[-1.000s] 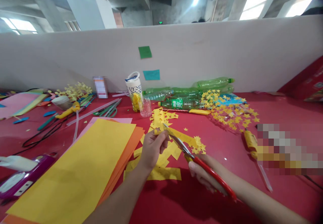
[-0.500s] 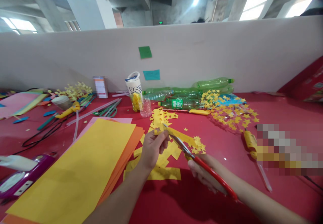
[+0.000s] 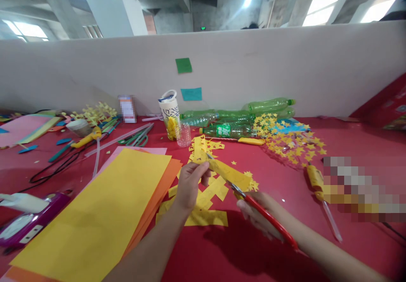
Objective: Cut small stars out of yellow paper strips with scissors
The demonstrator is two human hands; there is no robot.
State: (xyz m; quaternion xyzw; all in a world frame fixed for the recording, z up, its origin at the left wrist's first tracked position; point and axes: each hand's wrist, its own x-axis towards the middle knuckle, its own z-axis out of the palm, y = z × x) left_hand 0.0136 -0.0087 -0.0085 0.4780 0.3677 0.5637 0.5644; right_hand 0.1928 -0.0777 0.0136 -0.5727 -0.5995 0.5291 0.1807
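Note:
My left hand (image 3: 189, 185) pinches a yellow paper strip (image 3: 233, 174) near its left end, between thumb and fingers. The strip slants down to the right. My right hand (image 3: 261, 216) is closed round red-handled scissors (image 3: 269, 218). Their blades point up and left at the strip, and the strip hides part of them; how far apart they are, I cannot tell. Below my hands lie several yellow paper pieces (image 3: 207, 217). A strip with star-shaped holes (image 3: 215, 145) lies just beyond, and a small heap of yellow stars (image 3: 253, 182) shows behind the strip's right end.
Yellow sheets (image 3: 95, 214) lie over orange ones at left, near a purple power strip (image 3: 31, 227). Green bottles (image 3: 236, 130), a white-topped cup (image 3: 169, 108) and a star cluster (image 3: 288, 142) stand toward the partition (image 3: 241, 70). Glue guns (image 3: 314, 178) lie at both sides.
The strip has turned so that more of its face shows, and it now covers more of the scissor blades. My hands have stayed almost in place.

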